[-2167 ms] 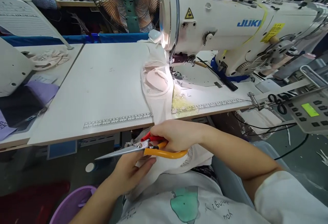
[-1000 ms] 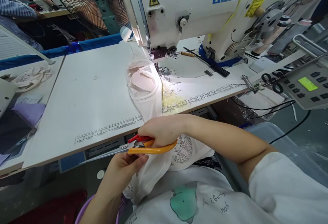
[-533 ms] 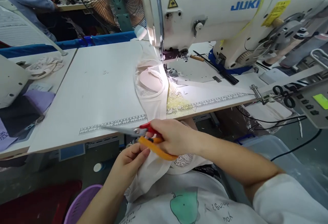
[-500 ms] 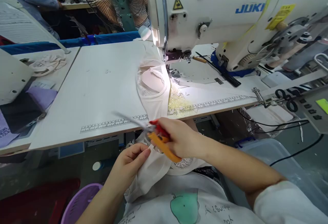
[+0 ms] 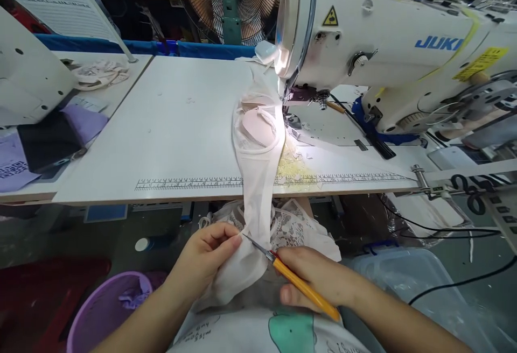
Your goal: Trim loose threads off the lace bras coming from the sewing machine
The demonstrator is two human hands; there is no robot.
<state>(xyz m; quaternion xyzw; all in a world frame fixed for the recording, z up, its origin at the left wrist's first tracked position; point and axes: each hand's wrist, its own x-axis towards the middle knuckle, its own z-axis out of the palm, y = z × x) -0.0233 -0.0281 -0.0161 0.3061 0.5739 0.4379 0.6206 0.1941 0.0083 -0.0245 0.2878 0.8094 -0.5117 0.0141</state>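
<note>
Below the front edge of the desk (image 5: 100, 194), over the person's lap, a strip of pale fabric (image 5: 258, 191) is pinched by the left hand (image 5: 204, 256), its fingers (image 5: 226, 242) clenched on the cloth just beside the tips of the scissors (image 5: 283, 269). The scissors, with orange and red handles, are gripped in the right hand (image 5: 319, 283), whose fingers are wrapped around the handles; the blades are seen almost edge-on, so it cannot be told whether they are parted or closed. Their tips are laid against the fabric edge right at the left fingertips.

The fabric is draped from the lap up over the desk edge and runs to the needle area of the sewing machine (image 5: 383, 57), where a padded cup piece (image 5: 258, 124) lies lit by the machine lamp. The garment appears to be attached or at least caught under the presser foot, though this is not clearly shown. Lace fabric (image 5: 294, 226) is bunched on the lap beneath. Yellowish trimmings (image 5: 293, 167) are scattered on the desk beside the strip, which suggests that some cutting has been done already. The trimming at the held edge is judged to be under way, not finished. A purple bin (image 5: 105, 310) stands at the lower left.
</note>
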